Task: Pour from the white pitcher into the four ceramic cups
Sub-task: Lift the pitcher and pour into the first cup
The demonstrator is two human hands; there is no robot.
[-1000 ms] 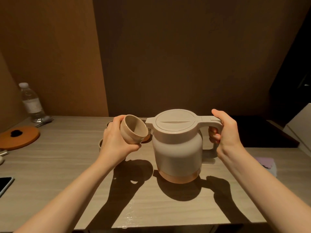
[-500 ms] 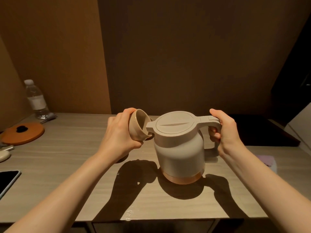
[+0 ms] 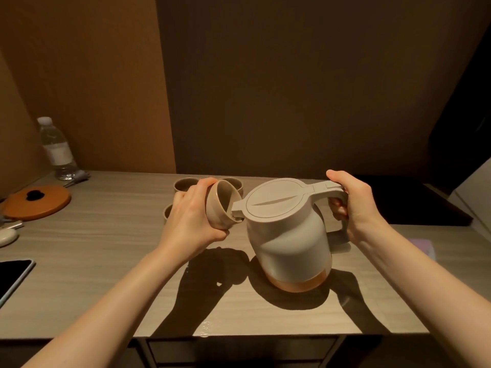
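The white pitcher (image 3: 288,235) with an orange base is tilted left over the table, its lid closed. My right hand (image 3: 353,203) grips its handle. My left hand (image 3: 191,219) holds one beige ceramic cup (image 3: 221,205) tipped on its side, its mouth against the pitcher's spout. Three more cups stand on the table behind my left hand: one at the back left (image 3: 183,185), one at the back right (image 3: 236,183), and one (image 3: 168,211) mostly hidden by my wrist.
A water bottle (image 3: 55,150) stands at the far left by the wall. An orange round lid (image 3: 37,201) lies left, a phone (image 3: 13,274) near the left front edge. A dark tray (image 3: 425,205) lies at the right. The table's front edge (image 3: 239,335) is close.
The pitcher has tilted further to the left toward the cup. My left hand has tipped the cup more onto its side and brought it against the spout.
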